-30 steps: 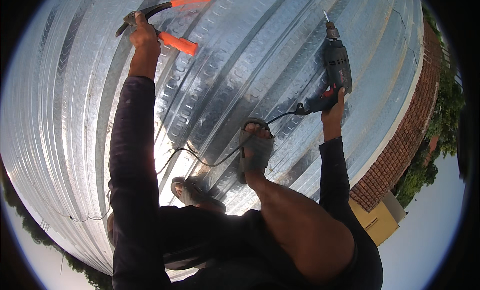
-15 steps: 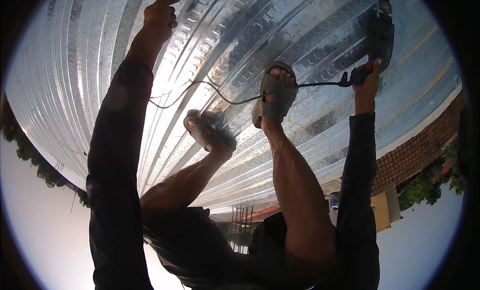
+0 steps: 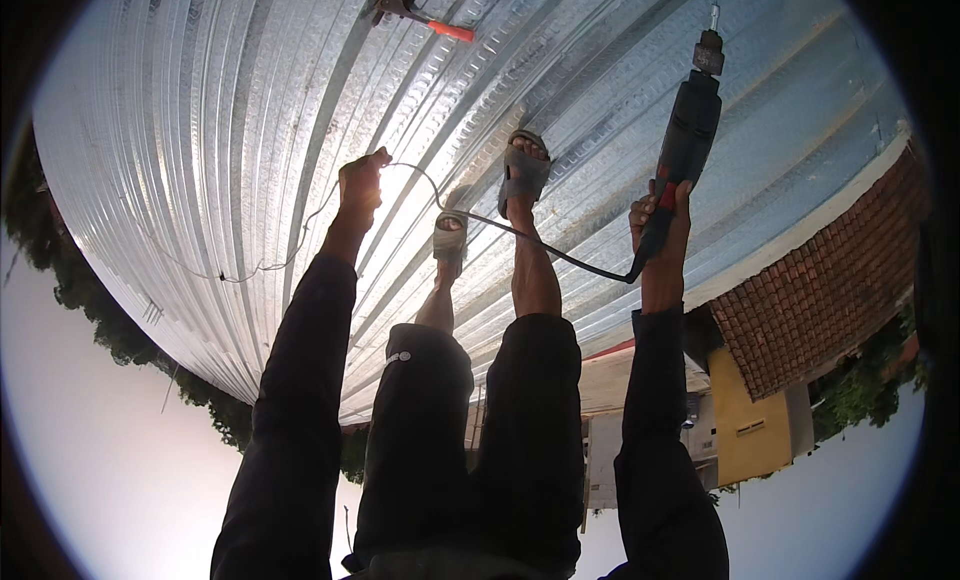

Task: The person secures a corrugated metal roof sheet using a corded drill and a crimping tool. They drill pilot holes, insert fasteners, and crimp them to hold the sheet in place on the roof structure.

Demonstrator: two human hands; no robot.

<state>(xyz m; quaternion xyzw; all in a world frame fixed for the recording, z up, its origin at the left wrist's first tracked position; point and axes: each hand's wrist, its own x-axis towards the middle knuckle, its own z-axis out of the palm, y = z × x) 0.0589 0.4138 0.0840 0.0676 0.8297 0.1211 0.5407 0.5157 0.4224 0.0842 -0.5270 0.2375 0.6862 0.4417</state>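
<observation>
My right hand (image 3: 660, 215) is wrapped round the handle of a black and red power drill (image 3: 692, 125). A bright bit (image 3: 714, 18) sticks out of its chuck, angled toward the top of the view. From the handle's end a dark cable (image 3: 540, 242) droops across to my left hand (image 3: 362, 185). That hand is closed, and the cable appears pinched at its fingertips. Beyond the hand, the cable runs on over the ribbed metal sheeting (image 3: 250, 110). Near the top edge lies a spring clamp (image 3: 405, 7) with orange-tipped handles, partly cut off by the frame.
My sandalled feet (image 3: 525, 170) stand on the shiny ridged sheets, the cable passing close to them. A pale edge (image 3: 800, 245) bounds the sheeting at right, with a tiled roof (image 3: 820, 280) and a yellow wall (image 3: 745, 420) beyond. Trees (image 3: 100, 310) border the left.
My left hand has come back from the top edge and now has the cable. The drill has moved left and lower. My legs look straighter, and the clamp has come into view.
</observation>
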